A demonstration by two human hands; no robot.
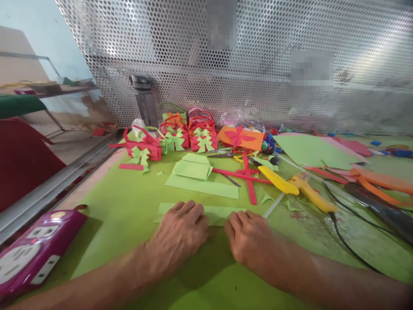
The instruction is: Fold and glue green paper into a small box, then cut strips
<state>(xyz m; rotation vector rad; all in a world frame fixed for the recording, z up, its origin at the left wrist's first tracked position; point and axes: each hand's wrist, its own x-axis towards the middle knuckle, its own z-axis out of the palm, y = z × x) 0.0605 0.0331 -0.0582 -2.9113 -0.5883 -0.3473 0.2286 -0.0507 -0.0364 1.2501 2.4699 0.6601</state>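
A light green paper strip [217,212] lies across the green tabletop in front of me. My left hand [185,226] is closed on its near edge, left of the middle, fingers curled. My right hand [247,234] grips the right end of the same strip, also with curled fingers; the thumbs are hidden. Just beyond lies another flat green paper strip [203,187], with a folded green paper piece [192,167] resting at its far edge. Red paper strips [248,176] cross each other to the right of these.
Small red paper baskets [204,140] with green bows stand at the back beside a grey bottle [146,103]. A yellow glue gun [309,193] and a yellow cutter [279,180] lie right. A purple power strip [41,245] sits left. Perforated metal [180,56] rises behind.
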